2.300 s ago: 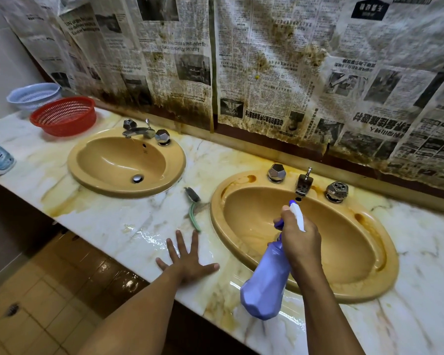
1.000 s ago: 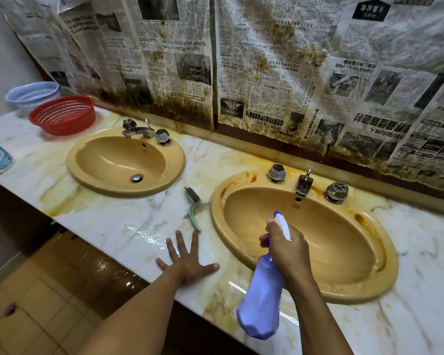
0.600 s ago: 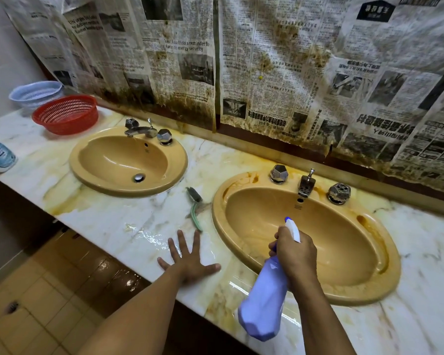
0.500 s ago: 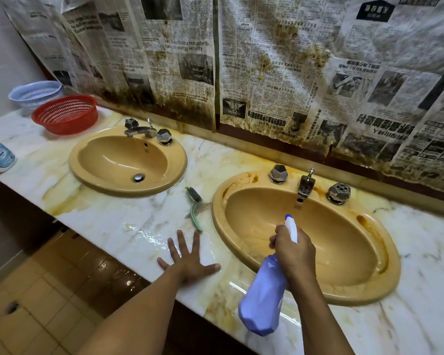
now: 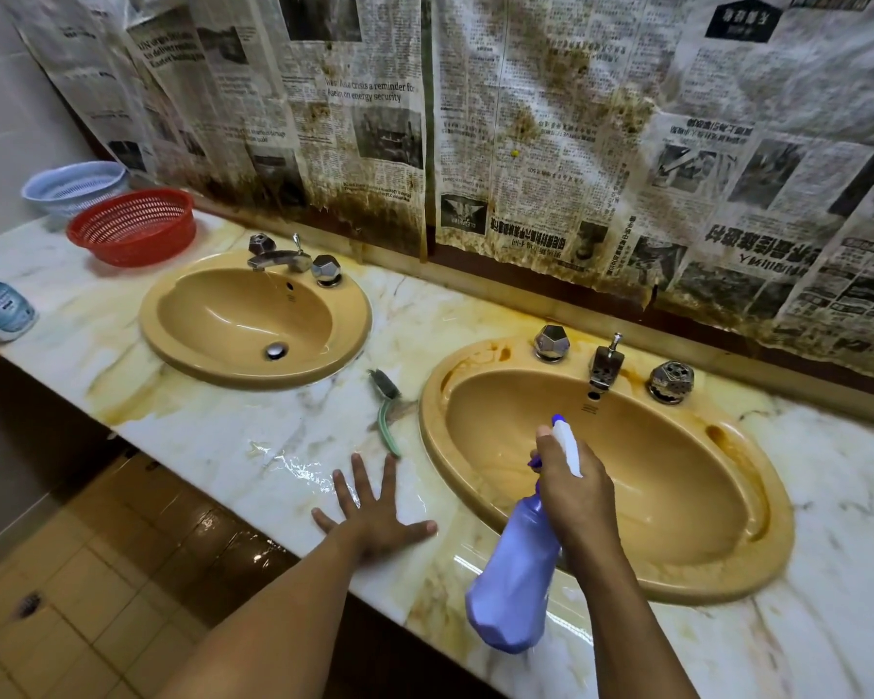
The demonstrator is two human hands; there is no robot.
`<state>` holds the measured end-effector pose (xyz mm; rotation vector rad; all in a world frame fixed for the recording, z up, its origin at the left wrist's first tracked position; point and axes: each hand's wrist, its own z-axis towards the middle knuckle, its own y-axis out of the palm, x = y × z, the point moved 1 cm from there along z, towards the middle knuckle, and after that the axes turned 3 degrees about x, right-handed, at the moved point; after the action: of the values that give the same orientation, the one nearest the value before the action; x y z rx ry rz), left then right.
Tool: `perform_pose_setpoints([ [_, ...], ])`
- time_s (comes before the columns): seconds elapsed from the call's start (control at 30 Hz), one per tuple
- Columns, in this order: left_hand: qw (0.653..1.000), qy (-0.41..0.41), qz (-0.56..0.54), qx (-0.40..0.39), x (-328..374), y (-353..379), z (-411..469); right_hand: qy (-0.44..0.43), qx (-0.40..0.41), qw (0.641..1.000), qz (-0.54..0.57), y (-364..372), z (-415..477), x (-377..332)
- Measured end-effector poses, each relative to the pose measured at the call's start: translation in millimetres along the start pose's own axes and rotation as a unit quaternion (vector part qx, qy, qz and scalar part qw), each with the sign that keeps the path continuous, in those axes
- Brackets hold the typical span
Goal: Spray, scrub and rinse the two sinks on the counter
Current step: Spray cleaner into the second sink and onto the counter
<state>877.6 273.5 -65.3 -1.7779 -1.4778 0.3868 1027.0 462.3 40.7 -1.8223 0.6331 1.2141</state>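
Two tan oval sinks are set in a stained marble counter (image 5: 208, 426): the left sink (image 5: 213, 355) and the right sink (image 5: 727, 562), which has brown stains on its rim. My right hand (image 5: 573, 489) grips a purple spray bottle (image 5: 513, 592) by its white head, nozzle aimed into the right basin. My left hand (image 5: 374, 512) rests flat on the wet counter, fingers spread, between the sinks. A green scrub brush (image 5: 387, 411) lies on the counter just beyond its fingertips.
A red basket (image 5: 132, 227) and a pale blue basket (image 5: 72, 186) stand at the counter's far left, with a white bottle (image 5: 1, 307) at the left edge. Each sink has a tap, the left tap (image 5: 278, 257) and the right tap (image 5: 604, 365). Stained newspaper (image 5: 526, 133) covers the wall.
My right hand has shifted the spray bottle a little back and forth over the right basin. My left hand has stayed flat on the counter.
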Motion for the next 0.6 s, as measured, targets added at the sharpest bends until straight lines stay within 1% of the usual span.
perform_pose_setpoints([
  [0.1,1.0,0.001,0.002,-0.001,-0.3,-0.3,-0.6,-0.012,-0.014,1.0,-0.005,2.1,-1.8,-5.4],
  [0.23,1.0,0.001,0.003,-0.003,0.4,-0.5,-0.2,0.007,0.034,0.999,-0.017,2.6,-1.7,-5.0],
  [0.37,1.0,0.0,0.001,-0.004,-0.2,-0.5,1.1,0.014,0.035,0.999,-0.028,3.8,-2.5,-4.4],
  [0.47,1.0,0.0,0.0,-0.001,-0.1,-0.6,0.4,-0.01,0.02,0.999,-0.03,2.2,-3.2,-7.0],
  [0.6,1.0,0.003,0.002,0.003,0.4,-0.1,0.0,-0.014,0.001,0.999,-0.031,2.0,0.7,-5.7],
])
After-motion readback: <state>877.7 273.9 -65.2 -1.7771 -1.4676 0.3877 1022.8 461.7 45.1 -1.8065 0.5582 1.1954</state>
